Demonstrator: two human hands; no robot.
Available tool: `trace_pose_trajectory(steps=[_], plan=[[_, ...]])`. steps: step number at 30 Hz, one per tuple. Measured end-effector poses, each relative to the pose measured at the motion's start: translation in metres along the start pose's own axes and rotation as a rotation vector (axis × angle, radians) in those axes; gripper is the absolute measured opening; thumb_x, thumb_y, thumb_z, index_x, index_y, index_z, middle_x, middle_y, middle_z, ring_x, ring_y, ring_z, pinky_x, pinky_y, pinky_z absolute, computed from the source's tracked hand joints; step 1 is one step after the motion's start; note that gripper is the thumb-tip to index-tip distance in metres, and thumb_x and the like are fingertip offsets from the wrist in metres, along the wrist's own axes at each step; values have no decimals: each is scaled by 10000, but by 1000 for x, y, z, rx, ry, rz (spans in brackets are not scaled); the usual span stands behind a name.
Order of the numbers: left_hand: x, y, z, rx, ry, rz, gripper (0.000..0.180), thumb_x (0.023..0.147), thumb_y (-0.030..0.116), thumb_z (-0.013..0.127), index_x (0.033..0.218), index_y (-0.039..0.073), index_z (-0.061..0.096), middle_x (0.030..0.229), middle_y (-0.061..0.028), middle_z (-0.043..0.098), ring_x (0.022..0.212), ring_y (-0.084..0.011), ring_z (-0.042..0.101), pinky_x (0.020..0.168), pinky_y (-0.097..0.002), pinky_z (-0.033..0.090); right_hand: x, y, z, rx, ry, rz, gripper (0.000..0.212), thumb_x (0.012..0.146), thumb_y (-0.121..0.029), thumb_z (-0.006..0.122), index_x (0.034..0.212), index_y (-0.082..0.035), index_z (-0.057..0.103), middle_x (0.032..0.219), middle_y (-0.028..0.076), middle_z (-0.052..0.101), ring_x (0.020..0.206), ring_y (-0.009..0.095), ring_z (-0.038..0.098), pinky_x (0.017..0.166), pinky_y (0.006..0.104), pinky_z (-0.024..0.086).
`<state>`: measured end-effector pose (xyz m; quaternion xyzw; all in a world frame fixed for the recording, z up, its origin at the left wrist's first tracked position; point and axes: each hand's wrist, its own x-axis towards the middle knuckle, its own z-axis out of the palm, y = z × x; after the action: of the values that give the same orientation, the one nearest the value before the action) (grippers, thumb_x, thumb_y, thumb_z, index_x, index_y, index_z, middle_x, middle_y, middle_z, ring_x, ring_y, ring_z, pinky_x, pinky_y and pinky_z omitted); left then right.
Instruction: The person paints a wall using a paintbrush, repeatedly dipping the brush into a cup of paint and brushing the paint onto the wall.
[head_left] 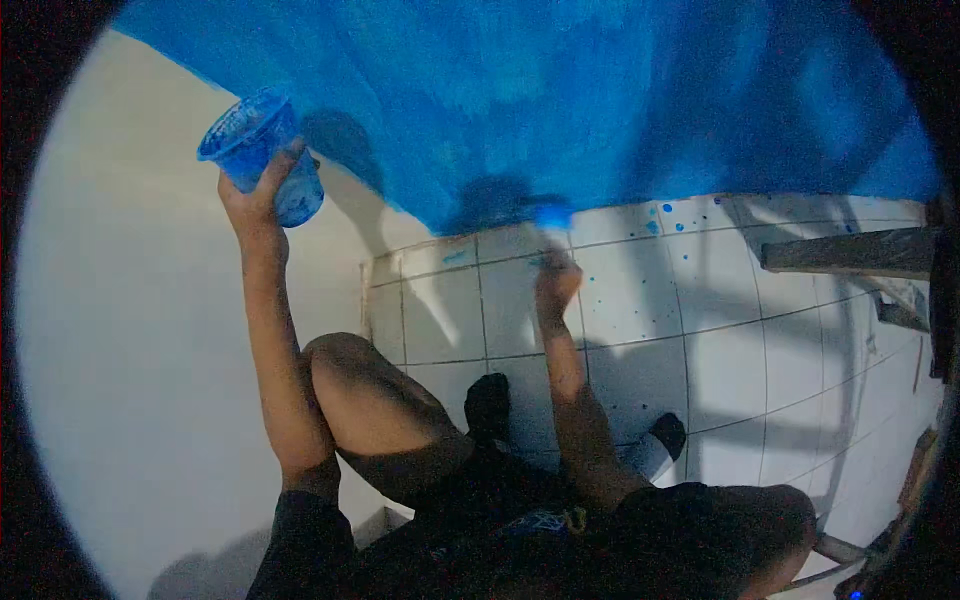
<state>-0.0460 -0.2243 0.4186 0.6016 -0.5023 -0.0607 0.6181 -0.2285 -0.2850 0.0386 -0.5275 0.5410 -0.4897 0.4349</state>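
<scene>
My left hand (262, 195) is wrapped round a plastic cup (298, 195) smeared with blue paint, held up and tilted at the upper left. Its inside is streaked with blue; how much paint it holds I cannot tell. Lower and to the right, my right hand (556, 283) grips a paintbrush (552, 217), blurred, its blue bristles at the bottom edge of the blue-painted wall (520, 100). Whether the bristles touch the wall is not clear. The brush handle is mostly hidden in my fingers.
White floor tiles (635, 280) carry blue paint drips near the wall. On the left stands a pale wall (130, 300). A wooden beam-like piece (850, 252) juts in from the right. My bent knees and dark-socked feet are below.
</scene>
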Motion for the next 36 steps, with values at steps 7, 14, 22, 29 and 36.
trace_pose_trajectory(steps=[7, 14, 22, 29, 36], plan=[[7, 0, 5, -71, -18, -38, 407, 711, 130, 706, 1050, -19, 537, 889, -119, 622, 729, -219, 631, 671, -328, 514, 17, 51, 19, -158, 180, -338, 426, 895, -391, 510, 737, 2, 553, 588, 54, 540, 481, 185, 469, 455, 337, 377], [-5, 16, -13, 49, -31, 14, 402, 708, 130, 701, 1044, -18, 536, 884, -117, 621, 737, -229, 637, 673, -337, 513, -9, -20, 16, 103, 152, 67, 200, 826, -135, 501, 849, 24, 620, 727, 145, 627, 626, 238, 565, 581, 384, 448], [-1, 5, -8, -4, -54, -19, 424, 740, 190, 687, 1069, -15, 514, 862, -121, 610, 714, -242, 640, 626, -322, 510, 66, -31, -117, 321, 921, 106, 367, 920, -260, 513, 926, 98, 594, 648, 84, 549, 554, 155, 458, 509, 312, 377], [6, -3, -2, 50, -39, -23, 445, 714, 140, 702, 1087, -13, 514, 898, -120, 614, 744, -233, 627, 694, -343, 505, 53, -77, -146, 288, 757, 101, 371, 919, -234, 496, 1106, 76, 578, 819, 122, 631, 692, 174, 549, 623, 318, 431], [5, 5, 9, -20, -112, -98, 471, 719, 125, 703, 1124, -2, 498, 911, -117, 608, 746, -224, 625, 688, -338, 506, 68, -79, -167, 360, 850, 25, 317, 914, -237, 505, 900, 61, 611, 627, 53, 541, 575, 136, 478, 526, 304, 383]])
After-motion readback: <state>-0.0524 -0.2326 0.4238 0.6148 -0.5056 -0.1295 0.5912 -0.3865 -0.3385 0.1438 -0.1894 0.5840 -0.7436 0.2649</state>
